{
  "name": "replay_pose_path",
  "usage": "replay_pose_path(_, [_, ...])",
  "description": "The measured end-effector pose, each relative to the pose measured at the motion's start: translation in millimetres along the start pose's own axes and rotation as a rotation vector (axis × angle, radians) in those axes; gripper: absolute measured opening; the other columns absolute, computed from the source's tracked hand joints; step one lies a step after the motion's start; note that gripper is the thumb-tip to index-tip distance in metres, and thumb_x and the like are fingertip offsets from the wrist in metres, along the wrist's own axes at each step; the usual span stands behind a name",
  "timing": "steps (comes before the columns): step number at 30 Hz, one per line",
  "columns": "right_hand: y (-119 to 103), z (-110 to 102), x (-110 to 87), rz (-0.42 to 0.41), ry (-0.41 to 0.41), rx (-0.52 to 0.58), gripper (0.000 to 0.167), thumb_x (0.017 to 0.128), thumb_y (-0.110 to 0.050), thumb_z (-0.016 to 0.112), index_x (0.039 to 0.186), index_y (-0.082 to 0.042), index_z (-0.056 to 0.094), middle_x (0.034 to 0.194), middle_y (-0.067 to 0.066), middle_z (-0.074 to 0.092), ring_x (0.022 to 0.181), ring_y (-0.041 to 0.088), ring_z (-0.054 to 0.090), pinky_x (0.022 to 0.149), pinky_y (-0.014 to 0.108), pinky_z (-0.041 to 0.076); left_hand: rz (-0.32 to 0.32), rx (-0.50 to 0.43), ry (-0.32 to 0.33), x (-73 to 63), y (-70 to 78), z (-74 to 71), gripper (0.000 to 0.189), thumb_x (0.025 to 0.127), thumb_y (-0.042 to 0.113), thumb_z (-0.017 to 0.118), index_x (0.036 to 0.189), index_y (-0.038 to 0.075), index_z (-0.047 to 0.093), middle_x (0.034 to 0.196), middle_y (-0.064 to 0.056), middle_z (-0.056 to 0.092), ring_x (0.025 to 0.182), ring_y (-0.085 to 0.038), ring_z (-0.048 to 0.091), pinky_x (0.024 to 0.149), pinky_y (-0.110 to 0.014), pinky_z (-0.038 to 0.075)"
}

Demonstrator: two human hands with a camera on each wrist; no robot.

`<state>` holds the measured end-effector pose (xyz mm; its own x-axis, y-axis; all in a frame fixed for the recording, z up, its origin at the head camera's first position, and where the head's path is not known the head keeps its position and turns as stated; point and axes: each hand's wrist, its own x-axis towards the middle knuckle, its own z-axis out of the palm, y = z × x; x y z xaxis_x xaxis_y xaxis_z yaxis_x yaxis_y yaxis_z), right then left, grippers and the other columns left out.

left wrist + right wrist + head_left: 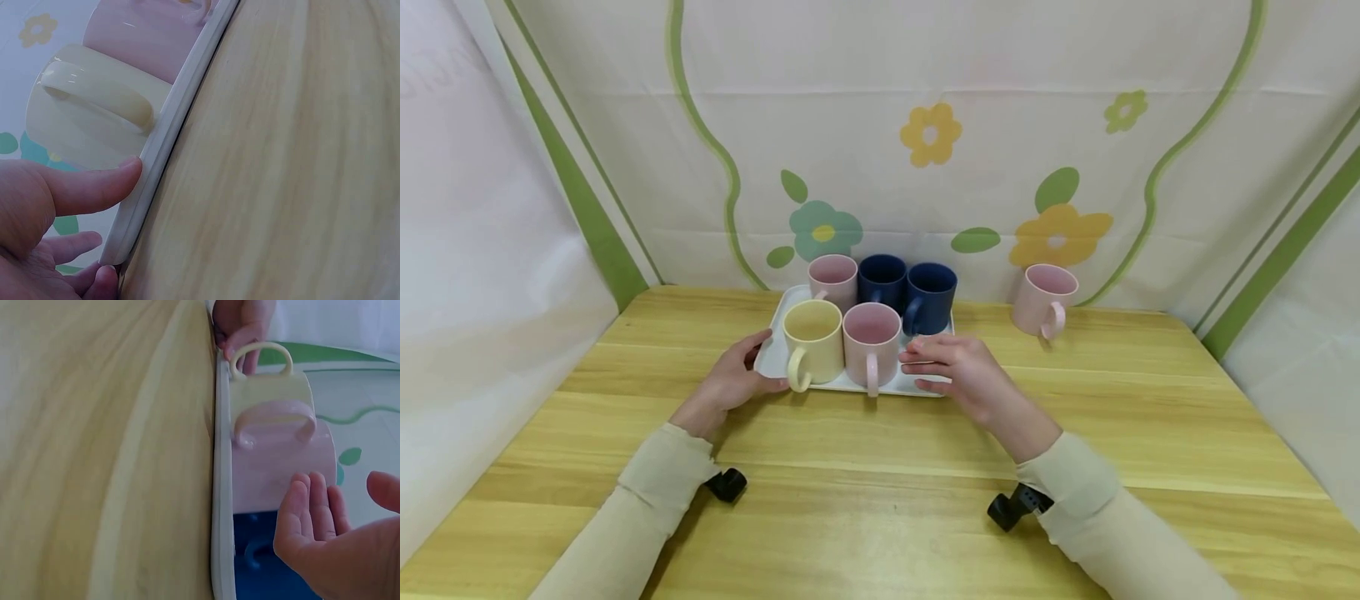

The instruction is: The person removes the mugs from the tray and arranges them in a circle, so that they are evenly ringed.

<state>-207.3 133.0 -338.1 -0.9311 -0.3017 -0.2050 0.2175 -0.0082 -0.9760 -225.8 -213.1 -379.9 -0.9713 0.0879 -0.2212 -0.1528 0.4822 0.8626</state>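
On a white tray [771,360] stand a yellow mug [825,354] and a pink mug [857,354] in front, with another pink mug [841,290] and two dark blue mugs [882,290] [937,307] behind. My left hand [732,385] holds the tray's left front corner. In the left wrist view its thumb [94,190] lies on the tray rim [164,136], fingers round the corner. Just right of the front pink mug, my right hand [968,379] hovers over the tray's right end, holding nothing. Its fingers [320,509] are loosely bent, thumb apart.
A separate pink mug [1043,302] stands on the wooden table [865,500] at the back right, handle toward the front. A white curtain [850,125] with printed flowers hangs right behind the table, and more curtain closes both sides.
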Motion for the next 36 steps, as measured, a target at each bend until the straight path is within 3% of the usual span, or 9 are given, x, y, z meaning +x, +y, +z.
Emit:
replay_pose_path(9, [8.9,21.0,4.1,0.026,-0.051,-0.013,0.037,0.107,-0.019,0.06,0.135,0.006,0.066,0.118,0.006,0.08,0.112,0.019,0.074,0.092,0.03,0.06,-0.001,0.02,0.007,-0.6,1.5,-2.9,0.103,0.09,0.007,0.081,0.171,0.009,0.017,0.17,-0.027,0.032,0.15,-0.043,0.034,0.128,-0.062,0.025])
replay_pose_path(19, [11.0,31.6,6.9,0.074,-0.075,-0.042,0.043,0.109,-0.027,0.057,0.138,0.003,0.064,0.13,0.014,0.074,0.114,0.021,0.071,0.109,0.046,0.056,0.01,0.021,0.001,2.7,0.5,-3.5,0.104,0.09,0.008,0.081,0.171,0.009,0.016,0.17,-0.027,0.032,0.15,-0.043,0.035,0.128,-0.062,0.026])
replay_pose_path(23, [12.9,36.1,9.3,0.098,-0.08,-0.014,0.043,0.109,-0.027,0.058,0.139,0.003,0.064,0.124,0.011,0.074,0.109,0.019,0.07,0.112,0.05,0.054,-0.001,0.018,-0.004,2.7,-1.2,-3.7,0.105,0.09,0.008,0.081,0.172,0.01,0.015,0.17,-0.027,0.03,0.151,-0.043,0.034,0.128,-0.062,0.025])
replay_pose_path(28, [15.0,41.8,13.7,0.107,-0.083,0.013,0.042,0.108,-0.028,0.06,0.136,0.003,0.067,0.113,0.005,0.079,0.104,0.016,0.071,0.109,0.047,0.055,-0.007,0.018,-0.005,2.2,-2.2,-3.1,0.105,0.09,0.009,0.082,0.172,0.01,0.015,0.169,-0.028,0.033,0.15,-0.043,0.035,0.127,-0.062,0.026])
replay_pose_path(36, [17.4,51.4,18.4,0.123,-0.083,0.007,0.04,0.107,-0.028,0.063,0.134,0.002,0.068,0.109,0.001,0.081,0.106,0.013,0.075,0.099,0.037,0.058,-0.01,0.022,-0.008,1.2,0.1,-1.3,0.105,0.09,0.008,0.081,0.171,0.01,0.015,0.167,-0.028,0.034,0.149,-0.043,0.035,0.127,-0.062,0.026])
